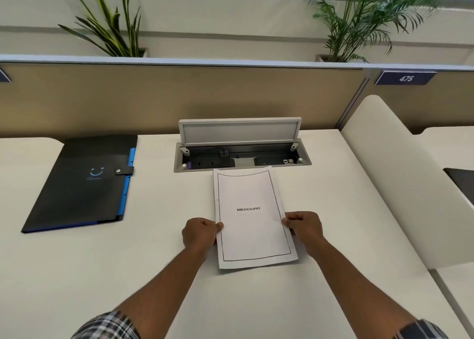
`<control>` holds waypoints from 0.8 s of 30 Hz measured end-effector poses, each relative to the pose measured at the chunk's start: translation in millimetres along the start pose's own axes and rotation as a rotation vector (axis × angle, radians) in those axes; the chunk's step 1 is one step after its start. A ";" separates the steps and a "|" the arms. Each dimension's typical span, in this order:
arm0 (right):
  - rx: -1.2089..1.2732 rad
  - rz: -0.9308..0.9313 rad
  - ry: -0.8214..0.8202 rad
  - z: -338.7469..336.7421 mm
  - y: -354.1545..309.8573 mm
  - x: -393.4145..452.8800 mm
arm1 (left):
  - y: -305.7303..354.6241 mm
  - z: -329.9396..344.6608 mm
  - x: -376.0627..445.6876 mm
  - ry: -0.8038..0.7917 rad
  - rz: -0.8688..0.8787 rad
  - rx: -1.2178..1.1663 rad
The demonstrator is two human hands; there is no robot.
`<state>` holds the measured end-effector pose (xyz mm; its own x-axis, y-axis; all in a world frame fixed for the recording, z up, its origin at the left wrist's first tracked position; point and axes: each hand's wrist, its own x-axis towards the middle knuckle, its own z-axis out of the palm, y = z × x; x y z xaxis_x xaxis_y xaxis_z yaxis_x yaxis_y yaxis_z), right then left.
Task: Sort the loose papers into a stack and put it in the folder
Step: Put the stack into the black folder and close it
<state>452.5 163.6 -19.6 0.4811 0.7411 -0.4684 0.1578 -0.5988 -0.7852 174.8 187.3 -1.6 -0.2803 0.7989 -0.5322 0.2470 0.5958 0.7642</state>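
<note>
A stack of white papers (pixel 252 218) lies in the middle of the white desk (pixel 256 300); its top sheet has a black border and the word BIBLIOGRAPHY. My left hand (pixel 201 233) pinches the stack's left edge, thumb on top. At the right edge my right hand (pixel 304 227) grips it the same way. A black folder (pixel 82 184) with blue tabs lies closed at the desk's left, its snap strap fastened, well apart from both hands.
Just behind the papers an open cable box (pixel 242 156) with its lid raised is sunk into the desk. A beige partition (pixel 179 97) closes the back. A white curved divider (pixel 400 184) borders the right side. Plants stand on the ledge beyond.
</note>
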 end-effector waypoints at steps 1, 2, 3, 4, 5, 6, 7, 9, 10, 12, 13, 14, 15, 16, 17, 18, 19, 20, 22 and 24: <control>-0.022 -0.011 0.008 1.3 1.7 -0.5 | -1.8 -0.4 0.3 0.002 0.005 0.016; -0.040 -0.022 0.012 2.0 2.7 -1.1 | -3.4 -1.2 0.7 0.000 0.013 0.033; -0.053 -0.027 0.014 2.1 2.4 -1.9 | -4.4 -2.4 1.2 -0.006 0.021 0.050; -0.058 -0.028 0.014 2.0 1.2 -2.4 | -4.9 -3.5 1.6 -0.014 0.029 0.061; -0.060 -0.028 0.015 1.2 0.0 -3.3 | -5.4 -4.6 2.1 -0.024 0.032 0.064; -0.066 -0.030 0.016 0.3 -0.9 -3.9 | -5.7 -5.4 2.4 -0.033 0.034 0.062; -0.078 -0.037 0.019 -0.4 -2.8 -5.3 | -5.8 -6.6 2.1 -0.041 0.038 0.060; -0.117 -0.067 0.026 -1.1 -7.3 -9.1 | -6.4 -9.1 0.3 -0.042 0.052 0.061; -0.145 -0.097 0.026 -1.0 -10.4 -11.8 | -7.5 -10.7 -0.4 -0.036 0.063 0.051; -0.207 -0.170 0.015 0.6 -14.8 -16.2 | -9.6 -13.0 -2.1 -0.025 0.094 0.010; -0.218 -0.191 0.001 2.4 -16.6 -18.9 | -10.0 -13.8 -3.0 -0.022 0.115 -0.004; -0.225 -0.206 -0.019 4.6 -18.2 -21.7 | -9.8 -13.9 -3.9 -0.025 0.144 -0.004; -0.242 -0.214 -0.040 6.8 -19.8 -25.4 | -9.6 -13.4 -5.1 -0.034 0.173 0.012; -0.263 -0.227 -0.058 9.2 -19.9 -28.5 | -9.7 -12.2 -6.1 -0.050 0.200 0.041; -0.289 -0.234 -0.068 11.5 -20.4 -32.3 | -9.8 -11.0 -7.4 -0.069 0.218 0.074; -0.305 -0.239 -0.073 13.7 -19.4 -34.0 | -9.6 -9.7 -8.7 -0.092 0.230 0.105; -0.319 -0.232 -0.072 15.4 -19.0 -35.8 | -9.7 -8.7 -9.6 -0.114 0.238 0.134; -0.329 -0.230 -0.067 16.4 -18.6 -37.1 | -8.7 -8.3 -10.6 -0.130 0.244 0.160; -0.341 -0.225 -0.061 15.7 -19.0 -38.7 | -5.1 -8.7 -11.2 -0.151 0.241 0.199; -0.340 -0.227 -0.054 13.8 -19.0 -38.0 | -0.5 -8.8 -12.3 -0.177 0.232 0.225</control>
<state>419.3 151.0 7.6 0.3563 0.8756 -0.3261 0.5350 -0.4773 -0.6971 170.0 176.4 7.8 -0.0326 0.9050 -0.4242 0.4880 0.3848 0.7834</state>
